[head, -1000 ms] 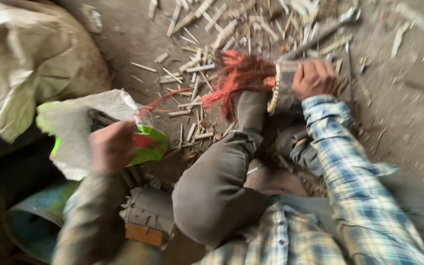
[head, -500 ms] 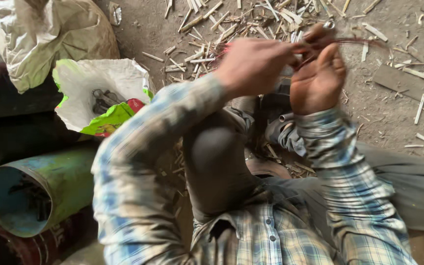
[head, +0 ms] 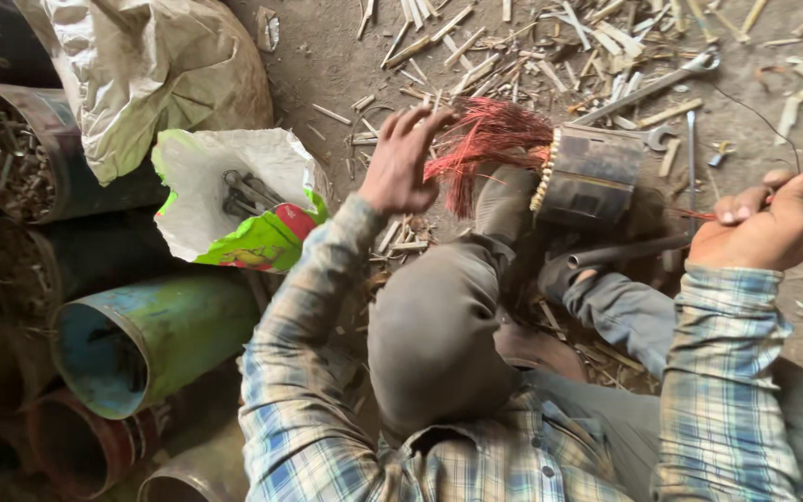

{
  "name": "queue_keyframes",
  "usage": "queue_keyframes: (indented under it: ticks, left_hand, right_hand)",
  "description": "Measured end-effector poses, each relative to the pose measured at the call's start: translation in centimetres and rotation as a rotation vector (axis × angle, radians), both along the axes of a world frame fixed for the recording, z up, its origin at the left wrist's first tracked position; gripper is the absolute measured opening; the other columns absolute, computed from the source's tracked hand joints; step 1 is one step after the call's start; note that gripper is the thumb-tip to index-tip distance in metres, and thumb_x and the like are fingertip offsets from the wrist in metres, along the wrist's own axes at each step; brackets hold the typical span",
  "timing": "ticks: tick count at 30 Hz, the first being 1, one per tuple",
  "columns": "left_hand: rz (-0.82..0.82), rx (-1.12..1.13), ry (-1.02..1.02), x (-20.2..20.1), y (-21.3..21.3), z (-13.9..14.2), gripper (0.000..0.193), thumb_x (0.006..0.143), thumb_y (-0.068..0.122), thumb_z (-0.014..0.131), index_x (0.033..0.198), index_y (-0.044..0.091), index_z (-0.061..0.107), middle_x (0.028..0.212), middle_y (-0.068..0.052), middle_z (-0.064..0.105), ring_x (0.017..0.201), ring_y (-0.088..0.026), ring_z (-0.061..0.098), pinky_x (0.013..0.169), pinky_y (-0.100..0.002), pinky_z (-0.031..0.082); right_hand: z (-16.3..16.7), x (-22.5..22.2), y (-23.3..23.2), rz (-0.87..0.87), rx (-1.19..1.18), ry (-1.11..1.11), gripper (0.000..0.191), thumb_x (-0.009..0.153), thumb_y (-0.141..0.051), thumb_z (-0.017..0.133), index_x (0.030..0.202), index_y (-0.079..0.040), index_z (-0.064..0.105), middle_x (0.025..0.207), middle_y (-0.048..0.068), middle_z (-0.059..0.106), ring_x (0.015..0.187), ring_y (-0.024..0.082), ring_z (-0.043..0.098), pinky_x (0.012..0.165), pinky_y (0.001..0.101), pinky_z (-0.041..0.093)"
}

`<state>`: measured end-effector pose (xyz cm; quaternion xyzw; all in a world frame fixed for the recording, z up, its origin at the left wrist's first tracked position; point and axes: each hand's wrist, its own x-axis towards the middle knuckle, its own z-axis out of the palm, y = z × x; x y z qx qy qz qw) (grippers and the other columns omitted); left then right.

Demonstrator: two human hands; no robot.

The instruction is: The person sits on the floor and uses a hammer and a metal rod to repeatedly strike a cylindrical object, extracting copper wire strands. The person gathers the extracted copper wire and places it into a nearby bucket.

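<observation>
A dark metal motor stator [head: 590, 175] lies on the dirt floor, held between my feet, with a fan of red copper wires [head: 487, 141] sticking out of its left end. My left hand [head: 403, 160] hovers by those wires with its fingers spread, holding nothing. My right hand [head: 773, 223] is pulled out to the right and pinches a thin red wire strand [head: 727, 212] that stretches back toward the stator. My bent knee [head: 439, 325] in grey trousers sits in the middle.
A white and green sack [head: 234, 200] holding spanners lies at the left. Rusty and blue-green pipes [head: 151, 339] are stacked at lower left, with a big beige sack [head: 155, 70] above them. Spanners [head: 652, 85] and many wood slivers litter the floor behind the stator.
Both hands were together at the stator; now my right hand has drawn a wire out to the right. My left hand has opened beside the red wire bundle.
</observation>
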<state>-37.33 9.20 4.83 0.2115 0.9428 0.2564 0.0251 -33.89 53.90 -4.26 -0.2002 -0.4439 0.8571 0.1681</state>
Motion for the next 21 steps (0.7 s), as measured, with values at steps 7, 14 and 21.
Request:
queue_keyframes:
  ticks: [7,14,21]
  left_hand:
    - [0.231,-0.229,-0.156,1.9,1.8,-8.8,0.099,0.065,0.042,0.080,0.144,-0.001,0.040,0.142,-0.020,0.053,0.133,-0.040,0.045,0.112,-0.054,0.026]
    - [0.212,0.048,0.085,3.3,0.4,-12.6,0.011,0.093,0.008,0.062,0.100,0.013,0.068,0.089,-0.009,0.074,0.082,-0.033,0.072,0.071,-0.044,0.056]
    - [0.487,0.354,0.319,4.2,-4.8,1.9,0.012,0.105,0.012,0.058,0.096,0.007,0.065,0.081,-0.016,0.067,0.068,-0.033,0.069,0.062,-0.042,0.054]
  right_hand:
    - [-0.8,-2.0,-1.8,0.252,-0.297,-0.298,0.023,0.121,-0.032,0.055,0.120,-0.011,0.064,0.074,-0.004,0.040,0.057,0.009,0.033,0.054,0.0278,0.029]
    - [2.2,0.8,-2.1,0.290,-0.158,-0.265,0.028,0.120,-0.035,0.053,0.126,-0.010,0.066,0.085,-0.001,0.058,0.061,0.013,0.042,0.060,0.0319,0.037]
    - [4.5,2.5,-1.1,0.377,-0.337,-0.386,0.032,0.118,-0.040,0.049,0.121,-0.012,0.065,0.102,0.000,0.073,0.079,0.019,0.066,0.080,0.0463,0.061]
